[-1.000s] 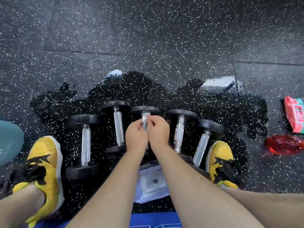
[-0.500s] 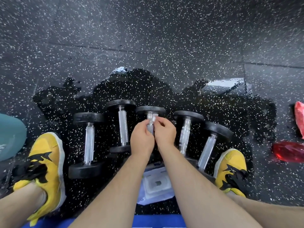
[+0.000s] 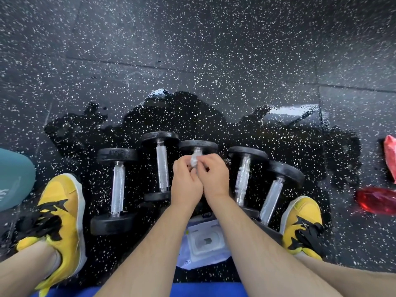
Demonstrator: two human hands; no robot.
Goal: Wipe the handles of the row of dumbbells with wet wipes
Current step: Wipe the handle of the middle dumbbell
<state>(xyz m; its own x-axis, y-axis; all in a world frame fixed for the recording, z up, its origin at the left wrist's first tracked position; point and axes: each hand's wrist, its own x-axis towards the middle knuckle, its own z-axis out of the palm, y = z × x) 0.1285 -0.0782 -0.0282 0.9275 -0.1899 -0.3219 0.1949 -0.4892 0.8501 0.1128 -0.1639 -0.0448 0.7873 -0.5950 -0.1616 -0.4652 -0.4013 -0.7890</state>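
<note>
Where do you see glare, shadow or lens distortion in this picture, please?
Head view: bright glare on the floor beyond the dumbbells; a dark patch around them, shadow or wet, unclear; the wide lens stretches the lower edge; the wipe looks slightly blurred.

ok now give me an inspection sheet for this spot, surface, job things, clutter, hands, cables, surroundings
surface: black speckled rubber floor; dark glossy patch under the weights, looks wet
job's things: row of dumbbells, five in all; middle dumbbell mostly hidden by the hands; white wipes pack between the forearms
clutter: red translucent object and pink packet at right, teal object at left
hands: left hand and right hand both pinch a wadded wet wipe at the top of the middle handle
cables: nothing seen
surroundings: left yellow shoe, right yellow shoe, blue strip at the bottom edge
</note>
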